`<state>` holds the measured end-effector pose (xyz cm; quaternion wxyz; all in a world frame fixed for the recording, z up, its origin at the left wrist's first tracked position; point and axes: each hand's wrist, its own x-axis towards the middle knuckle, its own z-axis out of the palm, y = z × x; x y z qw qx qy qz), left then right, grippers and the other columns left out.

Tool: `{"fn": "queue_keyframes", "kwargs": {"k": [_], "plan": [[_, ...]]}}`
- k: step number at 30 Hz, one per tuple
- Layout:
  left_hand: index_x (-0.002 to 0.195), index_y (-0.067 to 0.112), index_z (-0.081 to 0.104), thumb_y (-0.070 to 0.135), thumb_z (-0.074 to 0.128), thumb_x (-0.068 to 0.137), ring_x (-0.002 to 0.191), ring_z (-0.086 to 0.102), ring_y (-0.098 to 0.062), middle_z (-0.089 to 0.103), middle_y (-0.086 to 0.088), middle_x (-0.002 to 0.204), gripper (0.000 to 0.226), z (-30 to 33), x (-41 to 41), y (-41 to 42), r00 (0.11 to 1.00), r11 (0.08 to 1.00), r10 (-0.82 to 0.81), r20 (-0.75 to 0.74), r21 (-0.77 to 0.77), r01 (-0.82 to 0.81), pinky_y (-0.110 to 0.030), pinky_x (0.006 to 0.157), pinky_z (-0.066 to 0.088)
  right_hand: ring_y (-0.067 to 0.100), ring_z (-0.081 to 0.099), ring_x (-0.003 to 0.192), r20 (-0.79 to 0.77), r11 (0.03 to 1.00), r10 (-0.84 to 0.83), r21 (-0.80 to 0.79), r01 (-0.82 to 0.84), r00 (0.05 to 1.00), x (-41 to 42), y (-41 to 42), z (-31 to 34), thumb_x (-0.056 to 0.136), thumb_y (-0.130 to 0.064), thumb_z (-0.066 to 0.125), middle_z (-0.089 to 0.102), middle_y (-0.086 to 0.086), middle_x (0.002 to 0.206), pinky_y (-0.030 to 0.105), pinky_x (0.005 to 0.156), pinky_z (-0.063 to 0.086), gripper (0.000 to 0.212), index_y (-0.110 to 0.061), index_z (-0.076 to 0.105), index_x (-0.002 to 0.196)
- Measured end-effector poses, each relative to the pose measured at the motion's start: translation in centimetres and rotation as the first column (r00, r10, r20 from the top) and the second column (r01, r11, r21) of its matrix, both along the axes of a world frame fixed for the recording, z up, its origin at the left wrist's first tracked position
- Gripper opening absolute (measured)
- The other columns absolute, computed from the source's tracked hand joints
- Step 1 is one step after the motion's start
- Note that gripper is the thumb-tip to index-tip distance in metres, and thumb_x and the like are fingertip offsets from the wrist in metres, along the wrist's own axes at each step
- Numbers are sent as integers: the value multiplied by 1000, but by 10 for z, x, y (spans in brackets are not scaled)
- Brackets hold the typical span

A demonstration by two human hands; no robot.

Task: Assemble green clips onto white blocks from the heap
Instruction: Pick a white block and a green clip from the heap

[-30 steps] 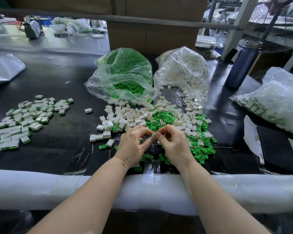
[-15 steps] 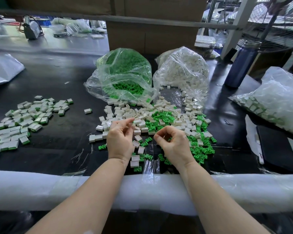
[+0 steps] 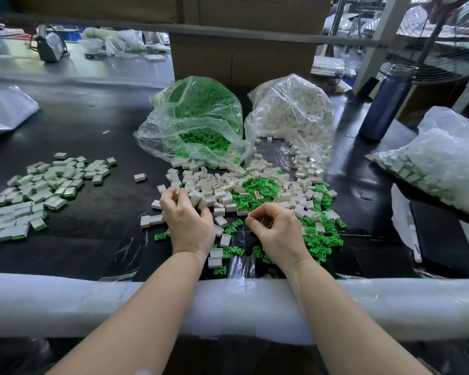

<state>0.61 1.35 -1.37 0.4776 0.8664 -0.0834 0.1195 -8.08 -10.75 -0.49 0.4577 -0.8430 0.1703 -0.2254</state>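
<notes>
A mixed heap of white blocks (image 3: 220, 190) and green clips (image 3: 257, 185) lies on the black table in front of me. My left hand (image 3: 190, 223) is at the heap's left edge, its fingers curled down around a white block (image 3: 177, 191). My right hand (image 3: 279, 231) hovers over loose green clips (image 3: 320, 239). Its fingers are curled, and thumb and forefinger pinch what looks like a small green clip, mostly hidden by the fingers. Finished white blocks with green ends (image 3: 38, 196) are spread out at the left.
An open bag of green clips (image 3: 201, 123) and a bag of white blocks (image 3: 293, 117) stand behind the heap. A blue bottle (image 3: 387, 101) stands at the back right and a bag of finished pieces (image 3: 439, 163) lies at the right. A foam-padded rail (image 3: 65, 304) runs along the near edge.
The hands were together at the middle. My left hand has moved away left and forward to the heap's left edge. My right hand has stayed put, still curled.
</notes>
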Motion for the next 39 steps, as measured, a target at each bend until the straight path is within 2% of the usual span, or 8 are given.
{"fn": "queue_keyframes", "kwargs": {"k": [6,9,13,21,27,33,36,39], "plan": [[134,-5,39,14,53,92,142,13,-27,17,-15,151,48,-1,1,0,1000,998,-30,9,62,29,-25,112,13,19,56,77,-38,995,-1,-99,-3,999,1,0,-2,84,-15,68,62,-1,82,34,76,51,5,-12,66,81],[120,-5,53,8,55,90,137,22,-28,26,-16,147,34,-3,1,0,997,997,-52,62,64,48,-21,107,16,14,54,79,-61,983,8,-181,-19,998,3,1,-3,86,-15,66,60,-4,87,28,79,48,2,-13,67,85],[109,5,65,9,60,86,123,33,-26,42,-13,128,24,-3,-2,1,988,988,-102,117,124,87,-13,97,16,9,52,84,-92,969,6,-246,-29,996,5,2,-4,89,-15,62,57,-6,94,20,80,45,10,-14,69,96],[121,13,60,22,54,91,123,26,-25,41,-8,127,32,-5,-4,-3,979,932,-189,80,328,153,-27,108,18,7,46,90,-105,953,0,-302,-32,994,6,1,-6,93,-12,55,51,-9,97,8,79,32,21,-15,67,110],[105,12,65,17,58,89,112,35,-24,50,-7,112,19,-4,-5,-2,979,942,-191,67,293,164,-28,99,27,13,49,87,-29,921,-102,-380,83,994,5,2,-5,91,-6,55,55,-4,91,13,71,29,17,-11,69,98],[108,14,62,17,54,90,103,43,-23,57,-5,109,20,-1,-8,-3,976,934,-214,47,304,190,-32,92,37,19,52,98,-125,862,-216,-490,129,968,3,1,-6,92,-14,51,60,1,99,31,91,38,18,-15,66,101],[104,14,63,18,54,91,101,45,-23,58,-5,108,17,0,-8,-3,975,929,-217,40,314,194,-33,91,38,17,49,103,-211,864,-235,-492,105,949,4,0,-7,95,-23,46,59,-2,105,29,93,34,21,-21,64,107],[101,14,62,18,54,90,101,45,-23,58,-4,107,14,0,-8,-2,975,928,-221,32,314,200,-32,90,38,16,48,104,-216,871,-241,-478,113,946,5,0,-7,96,-20,45,60,-2,106,27,90,31,23,-21,63,109]]}}
